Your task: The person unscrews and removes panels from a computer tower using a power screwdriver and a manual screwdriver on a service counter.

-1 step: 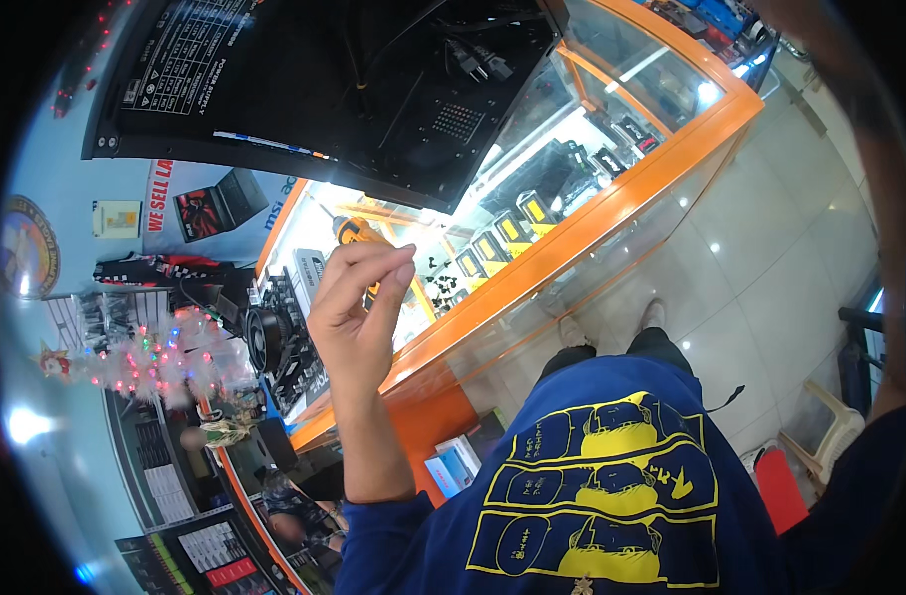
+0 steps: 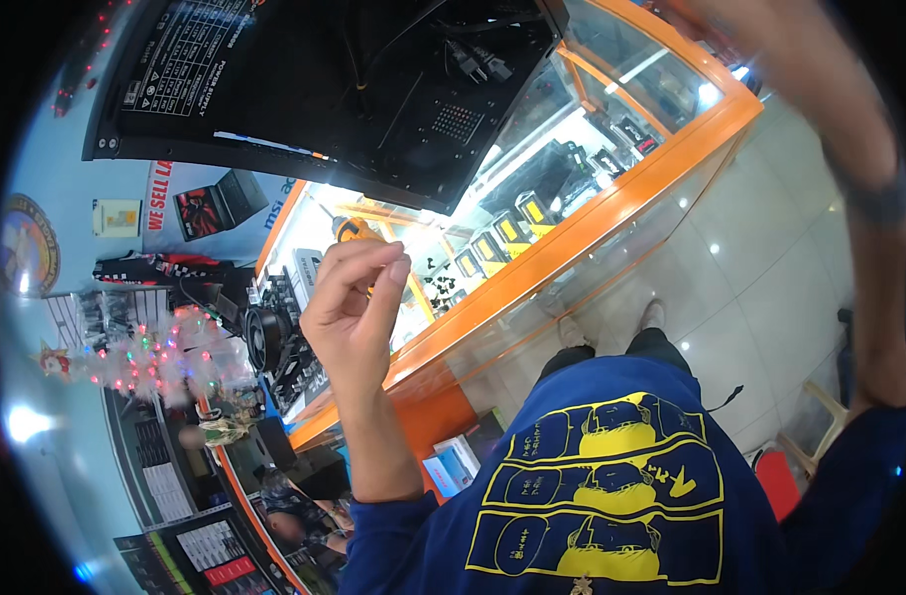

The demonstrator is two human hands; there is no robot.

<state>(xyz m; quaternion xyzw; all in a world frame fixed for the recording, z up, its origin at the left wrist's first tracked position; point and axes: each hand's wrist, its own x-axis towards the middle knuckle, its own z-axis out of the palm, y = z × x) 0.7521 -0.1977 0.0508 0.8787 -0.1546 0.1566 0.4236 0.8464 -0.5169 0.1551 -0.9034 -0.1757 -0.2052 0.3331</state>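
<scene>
A person in a blue shirt [image 2: 552, 397] with a yellow print holds a bare left hand [image 2: 357, 297] up before a glass counter [image 2: 611, 213] framed in orange, in a shop of computer parts. The thumb and forefinger are drawn close together, the other fingers curled; whether the tips meet, or pinch something small, cannot be told. The right hand [image 2: 795, 74], blurred, reaches toward the upper right edge; what its fingers do, or hold, cannot be told.

Just beyond the left hand, partly hidden behind its fingers, an orange-and-black driver [image 2: 355, 230] appears to lie on the counter. Small black pieces [image 2: 439, 288] are scattered to its right. Above both, a black case [image 2: 393, 124] fills the upper part of the view, a cable [image 2: 473, 61] with a plug against its dark panel.

Left of the hand, a black fan [image 2: 264, 339] sits among dark parts at the counter's end. Behind glass, boxes [image 2: 510, 230] with yellow fronts stand in a row. Farther left, a white tree [image 2: 180, 352] glows with coloured lights, below a poster [image 2: 220, 203] of a laptop. Pale tiles [image 2: 750, 268] cover the floor at right.
</scene>
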